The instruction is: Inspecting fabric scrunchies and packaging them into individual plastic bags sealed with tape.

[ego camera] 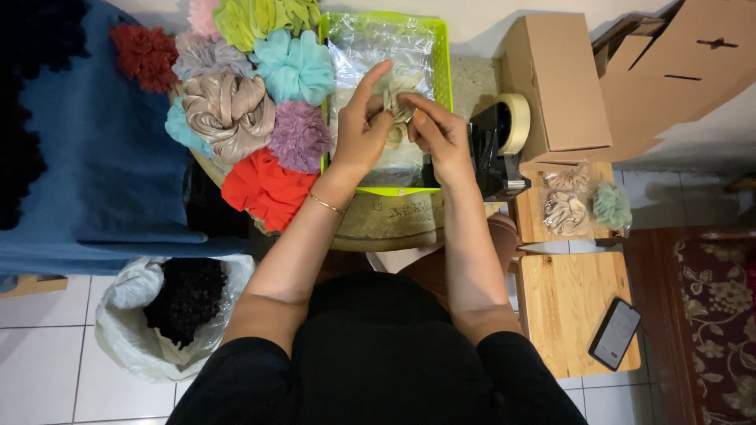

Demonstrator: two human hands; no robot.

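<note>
You are pinching cream scrunchie (398, 98) between both hands, left hand (361, 130) and right hand (441, 138) clamped on it together, over clear bags in green basket (442, 55). Likely handling light, soft, squashy, not fragile; gripping bunched fabric edge probably suiting best.

Beside the lime plastic basket (441, 55), glossy clear bags inside, sits a shiny satin scrunchie (228, 110); right of it, matte cardboard box (555, 86) and smooth wooden board (571, 303).
</note>
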